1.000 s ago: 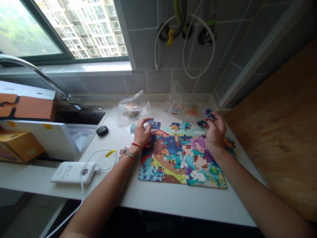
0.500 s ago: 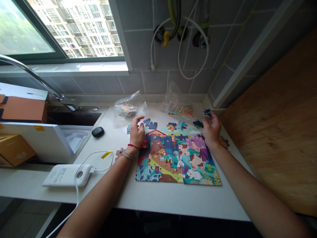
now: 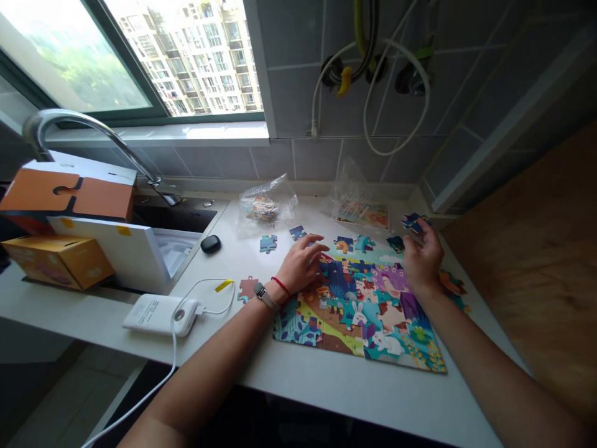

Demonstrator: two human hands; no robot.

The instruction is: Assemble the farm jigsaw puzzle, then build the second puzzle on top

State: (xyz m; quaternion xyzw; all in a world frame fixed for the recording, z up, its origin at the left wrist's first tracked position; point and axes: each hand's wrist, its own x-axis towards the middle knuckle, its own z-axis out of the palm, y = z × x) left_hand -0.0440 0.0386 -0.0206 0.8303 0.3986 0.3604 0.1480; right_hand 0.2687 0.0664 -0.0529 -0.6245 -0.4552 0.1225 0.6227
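Observation:
A partly assembled jigsaw puzzle (image 3: 340,326) with animals and plants lies on the white counter. My left hand (image 3: 302,264) is over its upper left part, fingers apart, holding nothing; it hides some of the picture. At the upper right, my right hand (image 3: 423,258) pinches a dark blue puzzle piece (image 3: 411,221) raised above the counter. A dark green piece (image 3: 395,244) lies just left of that hand. Along the puzzle's top edge are an orange-and-blue piece (image 3: 344,244) and a teal piece (image 3: 364,243). Loose blue pieces (image 3: 268,244) and a brownish-pink piece (image 3: 247,289) lie to the left.
Behind the puzzle are a clear bag of pieces (image 3: 262,208) and a plastic bag with a picture card (image 3: 364,213). To the left are a black mouse-like object (image 3: 211,244), a white power bank (image 3: 161,314) with cable, boxes (image 3: 69,261) and a sink (image 3: 181,218). A wooden panel (image 3: 532,249) stands right.
My view has turned left, so the scene sits further right. My left hand has moved right over the puzzle's upper left part. My right hand still holds its piece up.

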